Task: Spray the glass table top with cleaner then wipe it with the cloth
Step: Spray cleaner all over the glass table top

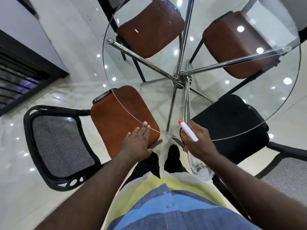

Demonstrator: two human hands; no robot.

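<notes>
At the far left a black mesh chair back [61, 146] is seen, joined to a brown seat [119, 117] that is tucked partly under the near rim of the round glass table [282, 97]. Above the front of that seat the left hand [137, 140] is held flat, its fingers [145, 128] straight and close together with nothing gripped; the fingertips are placed at the glass edge, though contact cannot be confirmed. Chrome legs [181, 77] are seen through the glass, crossing under the table's middle, and two more brown seats are visible beyond them. To the right, the spray bottle [189, 131] is held over the near rim by the right hand [197, 141], whose fingers are curled round its neck; the orange-tipped white nozzle is aimed away across the glass, and the clear body hangs below the wrist. A black seat [232, 117] is seen beneath the glass just behind that hand.
</notes>
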